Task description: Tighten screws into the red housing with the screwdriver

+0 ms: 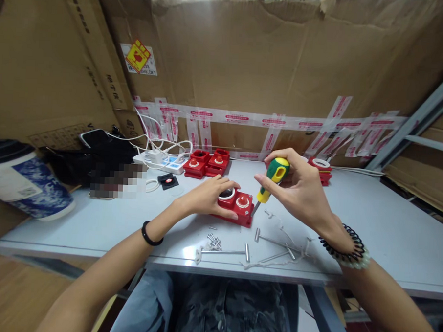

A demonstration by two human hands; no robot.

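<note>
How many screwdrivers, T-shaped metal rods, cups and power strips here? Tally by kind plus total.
Screwdriver, in the right hand: 1
T-shaped metal rods: 3
Cup: 1
Power strip: 1
Total: 6

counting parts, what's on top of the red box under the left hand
On the red box sit a white ring and a red knob. The left hand covers its left end; anything there is hidden.
</note>
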